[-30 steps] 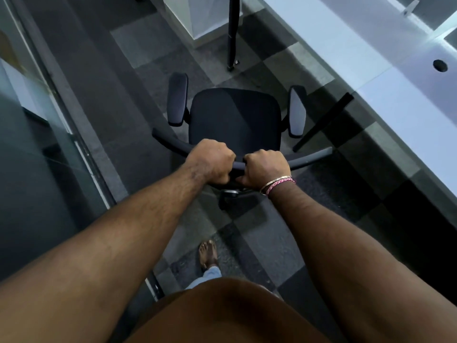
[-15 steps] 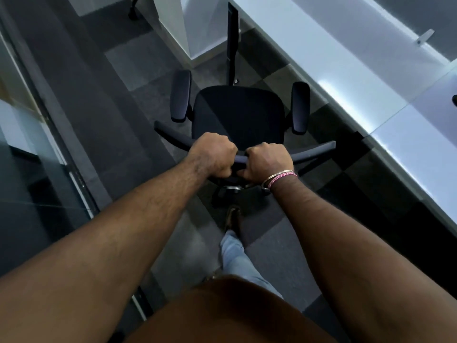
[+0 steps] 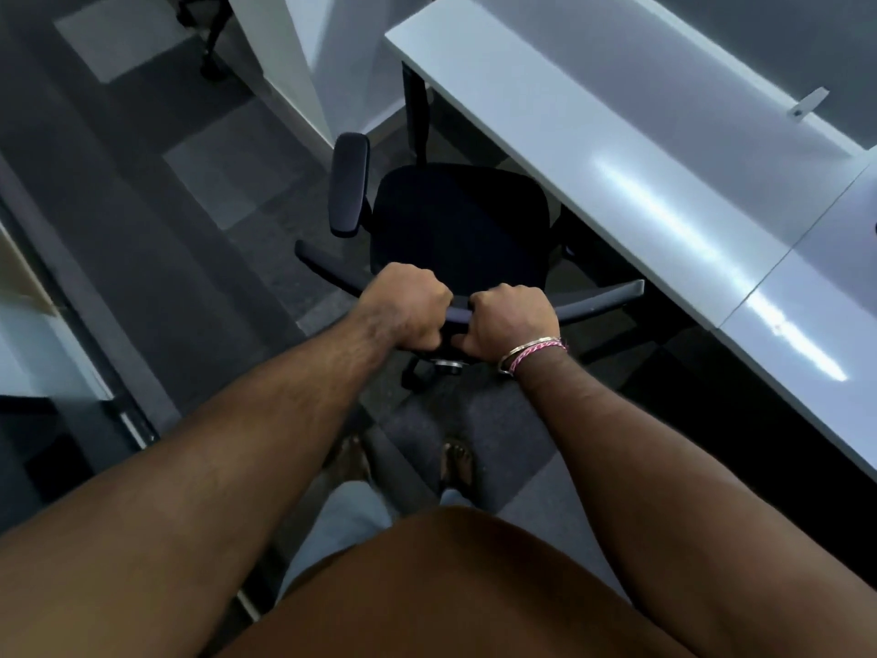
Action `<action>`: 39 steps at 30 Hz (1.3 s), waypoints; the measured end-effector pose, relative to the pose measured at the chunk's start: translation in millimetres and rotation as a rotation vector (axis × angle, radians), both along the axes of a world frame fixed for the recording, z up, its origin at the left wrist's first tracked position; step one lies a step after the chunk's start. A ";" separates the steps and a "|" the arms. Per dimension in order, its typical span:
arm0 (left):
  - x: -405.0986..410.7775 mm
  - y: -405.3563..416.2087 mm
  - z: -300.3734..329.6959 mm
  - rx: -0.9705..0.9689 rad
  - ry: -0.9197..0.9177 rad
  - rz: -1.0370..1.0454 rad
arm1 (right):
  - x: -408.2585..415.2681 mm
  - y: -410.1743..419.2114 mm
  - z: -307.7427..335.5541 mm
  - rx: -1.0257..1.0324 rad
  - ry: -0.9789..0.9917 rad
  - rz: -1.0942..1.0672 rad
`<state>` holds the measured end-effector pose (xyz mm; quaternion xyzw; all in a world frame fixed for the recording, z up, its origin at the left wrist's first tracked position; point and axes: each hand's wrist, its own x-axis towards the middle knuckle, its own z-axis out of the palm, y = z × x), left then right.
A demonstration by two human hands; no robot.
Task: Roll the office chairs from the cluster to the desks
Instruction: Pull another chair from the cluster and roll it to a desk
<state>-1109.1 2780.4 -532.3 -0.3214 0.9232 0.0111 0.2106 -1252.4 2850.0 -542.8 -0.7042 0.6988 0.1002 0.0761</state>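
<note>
Chair: you are holding one black office chair (image 3: 455, 225) at 12 o'clock from your body; its seat is sitting just beyond your knuckles, its right side tucked under the near edge of the white desk (image 3: 631, 149).
Backrest: the curved top rail (image 3: 602, 296) is running from 9 o'clock to 3 o'clock across your view, so its long axis is lying square to the way you are pushing.
Left hand: your left hand (image 3: 403, 308) is gripping the rail just left of its middle, fingers curled tight over the top.
Right hand: your right hand (image 3: 512, 320) is gripping the rail just right of its middle, fingers wrapped round it, bangles (image 3: 531, 353) on the wrist.
Spacing: the two hands are sitting close together, nearly touching, and neither one is nearer the chair than the other.
Key relation: the desk is lying toward 2 o'clock from your fingers; the push, as I judge it, is needing a slight swing to the right so the seat goes squarely under.
Armrests: one armrest (image 3: 351, 182) is showing at 11 o'clock; the other is hidden under the desk edge.
Count: one chair in hand, part of a second chair base (image 3: 209, 45) at far 10 o'clock, and two desk tops meeting at a seam at 3 o'clock.
Feet: both of your feet are showing at 6 o'clock behind the chair base.
</note>
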 end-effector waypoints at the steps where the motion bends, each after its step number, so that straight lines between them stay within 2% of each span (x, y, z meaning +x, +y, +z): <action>1: 0.0 -10.1 -0.1 -0.008 0.004 -0.021 | 1.4 -8.5 -0.1 0.006 -0.001 -0.021; 7: 13.8 -59.1 -2.5 -0.045 0.030 -0.107 | 22.5 -44.4 0.0 0.002 0.002 -0.141; 17: 74.4 -106.9 -0.4 -0.032 0.041 -0.326 | 104.7 -65.7 -1.8 -0.019 0.007 -0.363; 30: 124.7 -95.1 1.4 -0.005 0.032 -0.422 | 168.3 -40.6 0.4 -0.024 0.000 -0.452; 39: 114.7 -124.0 -3.6 -0.014 0.049 -0.536 | 162.1 -59.3 -0.7 -0.044 0.021 -0.451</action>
